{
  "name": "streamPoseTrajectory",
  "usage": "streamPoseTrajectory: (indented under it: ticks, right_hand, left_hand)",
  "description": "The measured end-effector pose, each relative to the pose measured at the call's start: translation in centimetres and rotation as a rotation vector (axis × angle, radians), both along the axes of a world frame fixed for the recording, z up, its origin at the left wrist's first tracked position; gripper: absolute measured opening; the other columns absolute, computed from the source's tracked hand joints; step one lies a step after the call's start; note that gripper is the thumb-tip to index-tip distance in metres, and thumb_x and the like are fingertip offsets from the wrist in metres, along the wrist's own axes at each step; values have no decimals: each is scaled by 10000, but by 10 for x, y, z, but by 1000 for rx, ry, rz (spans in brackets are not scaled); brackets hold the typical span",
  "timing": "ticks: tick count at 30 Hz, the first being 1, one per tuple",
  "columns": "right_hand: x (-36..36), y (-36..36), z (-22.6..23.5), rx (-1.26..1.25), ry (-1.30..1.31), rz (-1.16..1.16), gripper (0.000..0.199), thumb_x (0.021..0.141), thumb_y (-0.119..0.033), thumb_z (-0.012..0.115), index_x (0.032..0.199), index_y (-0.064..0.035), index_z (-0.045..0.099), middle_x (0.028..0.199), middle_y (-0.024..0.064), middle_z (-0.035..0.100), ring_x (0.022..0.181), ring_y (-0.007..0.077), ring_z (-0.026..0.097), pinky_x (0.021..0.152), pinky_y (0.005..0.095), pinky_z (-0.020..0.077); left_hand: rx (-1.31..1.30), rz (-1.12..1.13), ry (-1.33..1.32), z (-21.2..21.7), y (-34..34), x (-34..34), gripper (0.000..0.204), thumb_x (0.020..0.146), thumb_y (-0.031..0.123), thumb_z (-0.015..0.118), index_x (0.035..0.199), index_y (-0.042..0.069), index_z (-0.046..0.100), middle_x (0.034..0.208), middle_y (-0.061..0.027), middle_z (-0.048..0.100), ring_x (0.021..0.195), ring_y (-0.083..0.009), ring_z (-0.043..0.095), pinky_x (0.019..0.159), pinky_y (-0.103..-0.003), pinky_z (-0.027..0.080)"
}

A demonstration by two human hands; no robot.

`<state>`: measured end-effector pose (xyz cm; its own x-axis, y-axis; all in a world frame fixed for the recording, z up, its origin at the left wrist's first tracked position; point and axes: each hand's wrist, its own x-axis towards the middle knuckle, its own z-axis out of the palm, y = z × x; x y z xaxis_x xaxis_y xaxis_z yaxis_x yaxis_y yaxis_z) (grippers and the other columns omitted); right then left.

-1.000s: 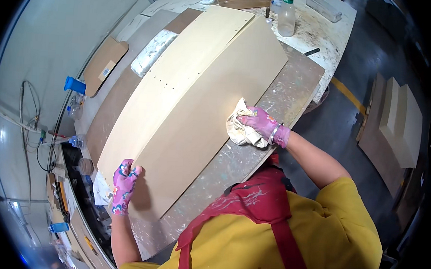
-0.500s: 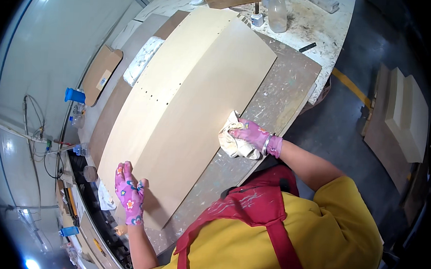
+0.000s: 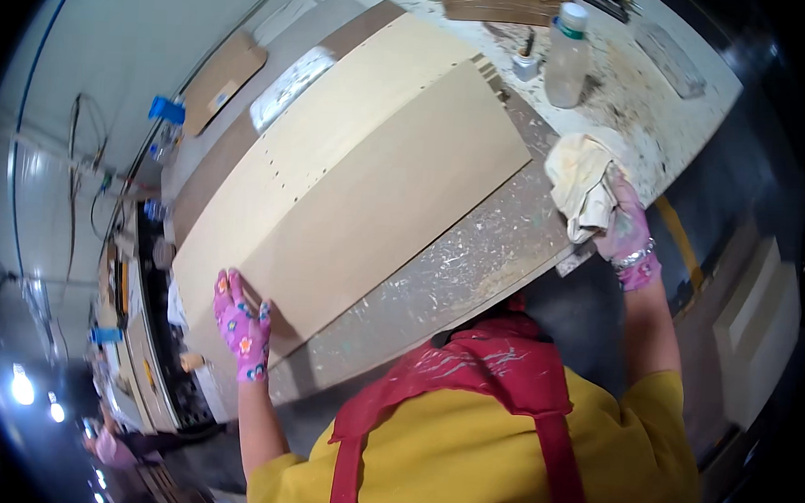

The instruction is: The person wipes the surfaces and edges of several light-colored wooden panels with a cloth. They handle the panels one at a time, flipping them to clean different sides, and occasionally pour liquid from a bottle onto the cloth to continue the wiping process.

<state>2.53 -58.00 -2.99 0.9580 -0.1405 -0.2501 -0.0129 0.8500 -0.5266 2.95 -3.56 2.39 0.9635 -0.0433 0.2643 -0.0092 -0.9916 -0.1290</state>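
A long, pale wooden box-like piece [image 3: 378, 191] with small drilled holes lies slantwise across a paint-spotted board [image 3: 456, 263]. At its near left end rests my left hand [image 3: 242, 327], in a pink flowered glove, the fingers stretched out over the wood. My right hand [image 3: 624, 228], gloved in pink with a shiny band at the wrist, grips a bunched cream cloth [image 3: 585, 177]. Hand and cloth are held off the wooden piece, out at the right near the table's edge. Part of the right fingers is hidden behind the cloth.
A clear bottle with a white cap [image 3: 567, 64] and a small white glue pot [image 3: 525, 65] stand on the stained white table [image 3: 647, 109]. Behind the piece lies a white wrapped packet [image 3: 291, 86]. More pale panels [image 3: 755, 334] are stacked at right. Another person [image 3: 117, 446] is at far left.
My right hand has lifted the cloth from the near edge of the wooden piece and carried it right and away from me. My left hand stays at the piece's left end.
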Motion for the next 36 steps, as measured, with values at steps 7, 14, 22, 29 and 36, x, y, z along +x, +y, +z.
streamPoseTrajectory:
  ticks: [7,14,22,29,36]
  right_hand:
    - [61,52,-1,-1116,-129,-129,313,913,-126,534,1214,-36,528,1034,72,620,859,141,616,746,277,522]
    - [106,260,-32,-2007,-1459,202,402,955,-345,306,1312,-251,466,1413,63,430,1356,265,316,1120,467,202]
    - [219,14,-64,-1480,-81,-257,252,849,-119,526,1096,-97,570,1036,126,621,832,219,640,673,316,528]
    - [113,208,7,-1847,-837,219,464,860,-298,547,1285,-123,488,1326,78,498,1157,221,518,1013,404,374]
    - [185,82,-67,-2020,-299,-309,445,865,-329,579,1208,-58,499,1132,144,574,977,213,585,785,358,478]
  left_hand:
    - [148,-13,-68,-6,5,14,744,746,266,685,1393,69,375,1459,-169,309,1357,-338,269,1109,-445,213]
    - [126,-122,-127,-33,2,58,677,820,359,528,1395,49,351,1451,-162,331,1373,-330,248,1122,-488,149]
    - [163,-137,-187,-47,15,71,636,831,375,466,1373,51,383,1404,-141,402,1361,-315,282,1112,-503,173]
    - [122,-172,-220,-49,20,70,615,814,347,485,1343,42,416,1359,-142,446,1335,-315,329,1113,-485,198]
    - [100,-217,-195,-49,24,67,602,850,376,460,1344,36,412,1372,-162,429,1329,-318,338,1108,-490,203]
